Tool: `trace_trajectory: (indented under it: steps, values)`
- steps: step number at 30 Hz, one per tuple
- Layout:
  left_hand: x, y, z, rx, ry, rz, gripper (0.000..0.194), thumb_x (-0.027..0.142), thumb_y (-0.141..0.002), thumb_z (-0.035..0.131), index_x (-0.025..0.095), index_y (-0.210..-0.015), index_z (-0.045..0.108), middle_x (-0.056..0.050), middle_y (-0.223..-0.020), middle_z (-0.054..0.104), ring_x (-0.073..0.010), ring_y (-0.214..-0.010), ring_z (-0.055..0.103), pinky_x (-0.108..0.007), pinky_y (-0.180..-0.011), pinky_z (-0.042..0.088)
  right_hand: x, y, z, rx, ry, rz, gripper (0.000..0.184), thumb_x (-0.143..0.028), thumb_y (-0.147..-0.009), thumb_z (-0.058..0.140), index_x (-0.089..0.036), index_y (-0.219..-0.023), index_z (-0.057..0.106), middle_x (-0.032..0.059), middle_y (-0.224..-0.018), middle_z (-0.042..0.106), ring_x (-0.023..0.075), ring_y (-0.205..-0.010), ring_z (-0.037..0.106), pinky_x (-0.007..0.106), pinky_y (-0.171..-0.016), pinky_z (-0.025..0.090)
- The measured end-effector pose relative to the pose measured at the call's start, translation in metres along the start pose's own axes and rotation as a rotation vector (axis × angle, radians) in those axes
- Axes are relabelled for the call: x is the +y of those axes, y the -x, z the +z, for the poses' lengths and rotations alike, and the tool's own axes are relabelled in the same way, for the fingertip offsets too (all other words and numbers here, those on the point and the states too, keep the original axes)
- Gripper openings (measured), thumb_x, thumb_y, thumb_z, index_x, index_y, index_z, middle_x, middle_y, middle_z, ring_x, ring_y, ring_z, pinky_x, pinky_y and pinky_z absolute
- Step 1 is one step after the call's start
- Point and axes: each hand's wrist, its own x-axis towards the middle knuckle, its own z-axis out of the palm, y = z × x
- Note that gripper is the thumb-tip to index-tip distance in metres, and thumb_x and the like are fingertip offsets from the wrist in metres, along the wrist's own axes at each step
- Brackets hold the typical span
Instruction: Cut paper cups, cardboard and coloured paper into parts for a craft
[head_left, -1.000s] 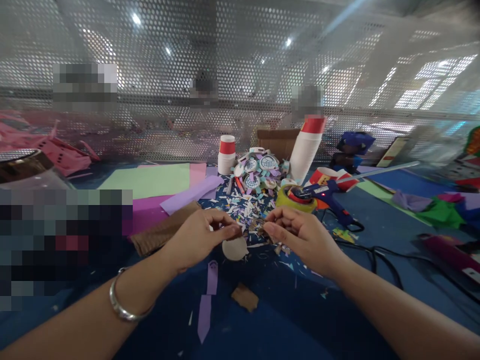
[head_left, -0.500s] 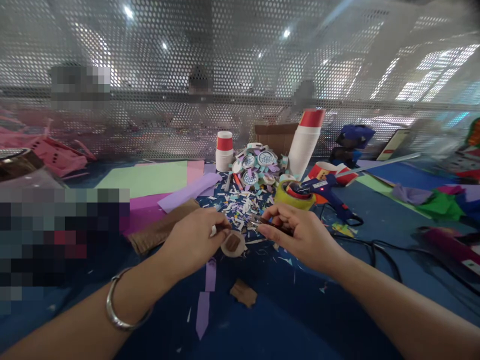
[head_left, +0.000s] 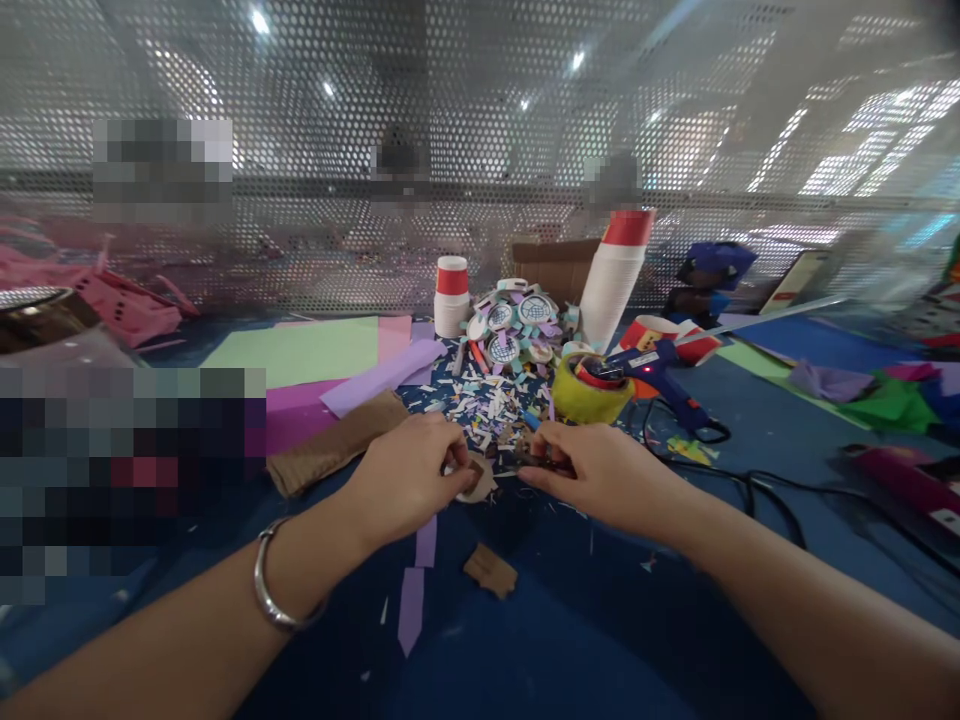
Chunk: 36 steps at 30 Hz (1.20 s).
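My left hand is closed in a pinch at the edge of a pale round disc that has a small brown piece on it. The fingertips partly cover both. Just to the right, my right hand is closed around a small dark-handled tool with a metal tip; the fingers and blur hide its exact kind. Below the hands lies a torn piece of brown cardboard. Purple paper strips rest beneath my left wrist. Paper scraps are strewn just beyond the fingers.
A blue glue gun with a lit red light rests on a yellow tape roll; its black cable runs right. Behind stand paper cup stacks and a pile of decorated discs. Coloured sheets lie left.
My left hand has shifted slightly right, over more of the disc and brown piece. The tool in my right hand has come down a little, near the disc. The view has moved slightly.
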Motion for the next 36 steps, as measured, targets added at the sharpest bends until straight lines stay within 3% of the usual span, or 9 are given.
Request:
trace_trajectory:
  steps: [9, 13, 20, 25, 30, 36]
  values:
    - [0.007, -0.001, -0.001, 0.06, 0.1, -0.013, 0.015, 0.031, -0.082, 0.058, 0.02, -0.072, 0.059, -0.001, -0.073, 0.064, -0.0174, -0.066, 0.056, -0.029, -0.057, 0.034, -0.012, 0.009, -0.002, -0.049, 0.242, 0.014, 0.024, -0.04, -0.091, 0.052, -0.019, -0.097, 0.06, 0.0068, -0.081, 0.07, 0.025, -0.074, 0.067, 0.029, -0.055, 0.034]
    - [0.009, -0.002, 0.001, 0.151, 0.383, -0.025, 0.017, 0.033, -0.086, 0.056, 0.02, -0.075, 0.054, 0.001, -0.07, 0.063, -0.0142, -0.062, 0.059, -0.028, -0.059, 0.041, -0.014, 0.012, -0.001, -0.055, 0.306, 0.012, 0.027, -0.042, -0.092, 0.049, -0.02, -0.102, 0.06, 0.0079, -0.083, 0.072, 0.0271, -0.076, 0.068, 0.03, -0.057, 0.038]
    - [0.01, -0.004, 0.014, 0.188, 0.858, -0.121, 0.018, 0.027, -0.079, 0.067, 0.016, -0.089, 0.056, 0.0, -0.071, 0.063, -0.0122, -0.065, 0.061, -0.026, -0.062, 0.048, -0.019, 0.016, -0.001, -0.048, 0.376, -0.012, 0.025, -0.039, -0.093, 0.047, -0.02, -0.101, 0.059, 0.0068, -0.081, 0.072, 0.0292, -0.073, 0.069, 0.032, -0.055, 0.04]
    - [0.011, -0.006, 0.021, 0.168, 0.905, -0.143, 0.029, 0.027, -0.079, 0.067, 0.015, -0.104, 0.057, -0.001, -0.071, 0.066, -0.0127, -0.067, 0.062, -0.024, -0.061, 0.049, -0.02, 0.02, -0.003, -0.041, 0.383, -0.032, 0.024, -0.039, -0.094, 0.048, -0.02, -0.101, 0.059, 0.0065, -0.083, 0.072, 0.0295, -0.075, 0.069, 0.033, -0.055, 0.041]
    - [0.013, -0.006, 0.023, 0.23, 0.921, -0.105, 0.028, 0.024, -0.079, 0.067, 0.015, -0.104, 0.058, -0.001, -0.074, 0.065, -0.0128, -0.068, 0.064, -0.024, -0.061, 0.05, -0.015, 0.023, -0.004, -0.079, 0.282, -0.043, 0.028, -0.043, -0.094, 0.047, -0.019, -0.102, 0.06, 0.0094, -0.09, 0.071, 0.0287, -0.082, 0.068, 0.032, -0.06, 0.041]
    - [0.012, -0.004, 0.023, 0.273, 0.95, -0.113, 0.027, 0.021, -0.079, 0.066, 0.015, -0.103, 0.057, -0.001, -0.077, 0.064, -0.0121, -0.066, 0.064, -0.024, -0.06, 0.05, -0.01, 0.018, -0.007, -0.04, 0.162, -0.031, 0.036, -0.046, -0.097, 0.04, -0.019, -0.085, 0.06, 0.0078, -0.08, 0.068, 0.0207, -0.07, 0.063, 0.03, -0.06, 0.037]
